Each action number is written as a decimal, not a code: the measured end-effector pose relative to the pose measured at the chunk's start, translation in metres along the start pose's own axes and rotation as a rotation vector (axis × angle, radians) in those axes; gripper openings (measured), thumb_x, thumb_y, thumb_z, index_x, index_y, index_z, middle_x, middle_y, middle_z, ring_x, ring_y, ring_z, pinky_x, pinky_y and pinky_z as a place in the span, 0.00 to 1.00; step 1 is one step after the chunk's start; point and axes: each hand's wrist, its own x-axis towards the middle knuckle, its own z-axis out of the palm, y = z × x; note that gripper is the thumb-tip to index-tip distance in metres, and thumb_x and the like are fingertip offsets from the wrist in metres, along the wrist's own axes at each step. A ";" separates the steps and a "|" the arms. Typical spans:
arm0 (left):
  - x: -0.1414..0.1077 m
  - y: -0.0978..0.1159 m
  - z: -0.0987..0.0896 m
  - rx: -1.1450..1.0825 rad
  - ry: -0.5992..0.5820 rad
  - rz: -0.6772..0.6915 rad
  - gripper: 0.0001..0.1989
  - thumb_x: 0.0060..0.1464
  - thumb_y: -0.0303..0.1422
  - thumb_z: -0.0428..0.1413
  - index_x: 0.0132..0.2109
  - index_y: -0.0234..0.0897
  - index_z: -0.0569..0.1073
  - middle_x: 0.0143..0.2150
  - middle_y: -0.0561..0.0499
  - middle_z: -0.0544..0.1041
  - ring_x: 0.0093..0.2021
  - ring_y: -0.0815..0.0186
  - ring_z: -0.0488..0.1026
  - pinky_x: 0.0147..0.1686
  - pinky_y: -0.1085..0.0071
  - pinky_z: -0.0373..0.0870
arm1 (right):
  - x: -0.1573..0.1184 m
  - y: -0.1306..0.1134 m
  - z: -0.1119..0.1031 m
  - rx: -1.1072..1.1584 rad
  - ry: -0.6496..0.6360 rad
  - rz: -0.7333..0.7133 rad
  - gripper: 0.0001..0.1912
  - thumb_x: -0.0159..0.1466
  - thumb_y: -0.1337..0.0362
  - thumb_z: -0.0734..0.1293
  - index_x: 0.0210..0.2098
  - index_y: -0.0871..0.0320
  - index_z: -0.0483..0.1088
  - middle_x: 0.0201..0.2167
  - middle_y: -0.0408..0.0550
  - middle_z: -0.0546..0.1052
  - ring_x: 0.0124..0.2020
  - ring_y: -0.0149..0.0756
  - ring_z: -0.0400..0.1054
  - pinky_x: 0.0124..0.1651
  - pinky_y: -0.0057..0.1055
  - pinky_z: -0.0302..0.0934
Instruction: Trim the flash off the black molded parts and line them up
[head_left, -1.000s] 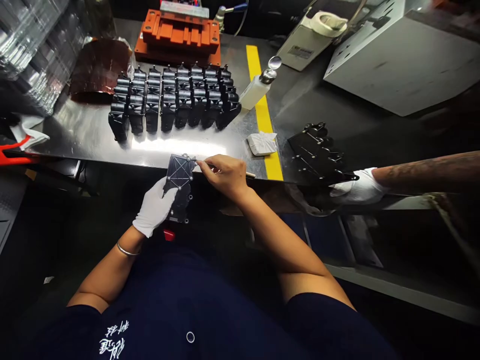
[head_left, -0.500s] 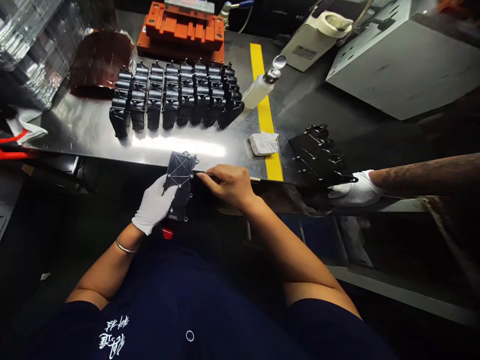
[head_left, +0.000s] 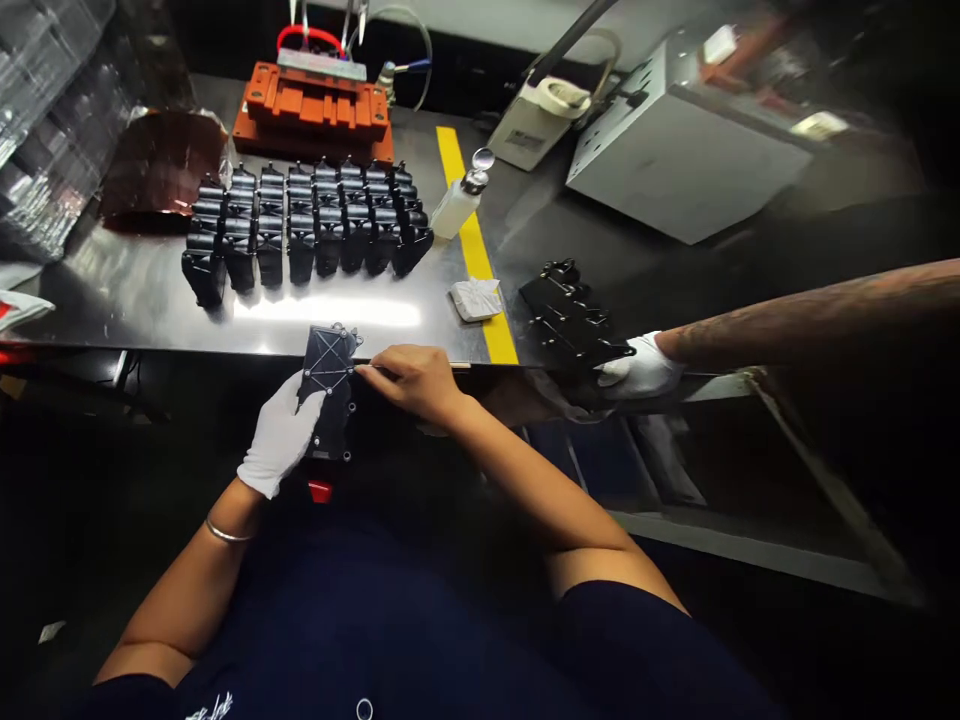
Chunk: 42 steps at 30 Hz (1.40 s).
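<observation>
My left hand (head_left: 281,437), in a white glove, is closed around a flat black moulded housing (head_left: 328,365) with crossed ribs and small round bosses. It holds the housing at the bench's front edge, with the thumb over the ribbed face. My bare right hand (head_left: 417,383) pinches a thin stick (head_left: 460,366) whose pale end sticks out behind the fingers. The front of the stick points at the housing's right edge; whether its tip touches cannot be made out. Behind the housing, several similar black housings (head_left: 300,230) stand in a row on the metal bench (head_left: 135,310).
A folded white cloth (head_left: 475,299) and a white bottle (head_left: 456,205) lie near the yellow tape (head_left: 498,335). An orange fixture (head_left: 315,105) stands behind, a grey metal box (head_left: 675,150) at back right. At right, another person's gloved hand (head_left: 645,368) touches a black housing (head_left: 570,315).
The whole view has shifted, so the bench and its objects appear further left and slightly lower. Both hands keep their hold, with the stick still at the housing's right edge.
</observation>
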 end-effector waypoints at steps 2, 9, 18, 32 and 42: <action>-0.002 0.000 0.000 -0.026 0.007 -0.047 0.24 0.55 0.44 0.58 0.56 0.38 0.73 0.47 0.47 0.81 0.49 0.58 0.77 0.52 0.62 0.72 | -0.001 -0.001 0.000 -0.001 -0.001 0.016 0.22 0.68 0.51 0.61 0.27 0.59 0.75 0.25 0.47 0.79 0.26 0.29 0.70 0.29 0.28 0.49; -0.002 0.000 0.002 -0.042 0.004 -0.179 0.27 0.53 0.46 0.58 0.58 0.43 0.72 0.48 0.49 0.81 0.49 0.58 0.78 0.50 0.65 0.74 | 0.000 0.004 0.008 0.019 -0.005 0.019 0.22 0.68 0.49 0.62 0.27 0.58 0.74 0.25 0.45 0.79 0.27 0.29 0.71 0.29 0.28 0.49; -0.002 0.001 0.002 0.008 -0.001 -0.179 0.28 0.53 0.48 0.58 0.59 0.43 0.71 0.49 0.49 0.81 0.48 0.58 0.79 0.49 0.64 0.75 | -0.001 0.004 0.009 0.039 -0.008 0.028 0.21 0.68 0.50 0.62 0.27 0.58 0.73 0.25 0.44 0.78 0.28 0.29 0.70 0.29 0.28 0.48; 0.001 -0.004 0.003 -0.039 -0.010 -0.037 0.25 0.55 0.44 0.57 0.57 0.39 0.72 0.49 0.46 0.81 0.48 0.59 0.78 0.49 0.64 0.74 | -0.003 0.005 0.007 0.098 0.026 0.051 0.22 0.68 0.51 0.62 0.27 0.58 0.75 0.25 0.45 0.79 0.27 0.28 0.69 0.29 0.26 0.50; 0.002 -0.010 0.002 -0.026 -0.008 0.037 0.21 0.58 0.40 0.56 0.57 0.39 0.73 0.51 0.46 0.80 0.50 0.59 0.76 0.51 0.64 0.73 | -0.001 0.009 0.005 0.111 0.063 0.050 0.23 0.68 0.50 0.61 0.27 0.58 0.77 0.25 0.46 0.80 0.25 0.29 0.71 0.28 0.25 0.53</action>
